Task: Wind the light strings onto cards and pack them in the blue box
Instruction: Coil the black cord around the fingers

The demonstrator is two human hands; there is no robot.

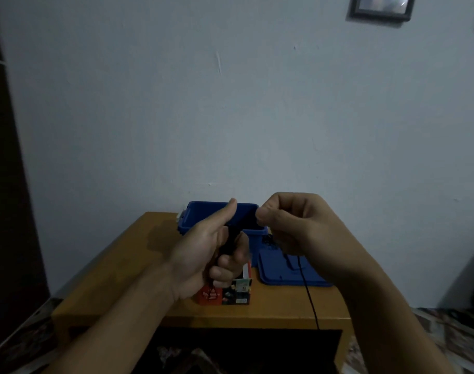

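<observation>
Dim room, head view, left to right.

Far left: dark vertical edge, door or cabinet, can't tell which. Pale wall behind everything.

Wooden bench (pixel 117 268) sits against the wall, small, with a dark opening under its front edge.

Left hand (pixel 203 255) is raised over the bench centre, grip wrapped around a dark bundle (pixel 230 240). Thumb points up and away, fingers are curled in on it. Looks like the card with string wound on, but too dark to confirm the card itself.

Below that hand, a small printed carton (pixel 225 294) stands on the bench near the front edge, red-orange on its left face, dark with small pictures on the right. A white and red flap sticks up from it behind the left fingers.

Blue box (pixel 190 221) is at the back of the bench by the wall, open top, partly hidden by both hands. A white latch shows on its left end.

Right hand (pixel 289 222) is level with the box rim, grip narrow: thumb and forefinger pinched together, other fingers folded. Whether the string is actually in the pinch, can't tell.

Black light string (pixel 308 292) runs down from under the right hand, across the blue lid (pixel 273 268), over the bench front edge and out of sight below. A loose dark tangle lies beside the box, under the right palm.

Blue lid lies flat on the bench, just right of the box, touching or nearly.

Upper right: dark picture frame (pixel 381 9) on the wall, a second one cut by the frame edge.
</observation>
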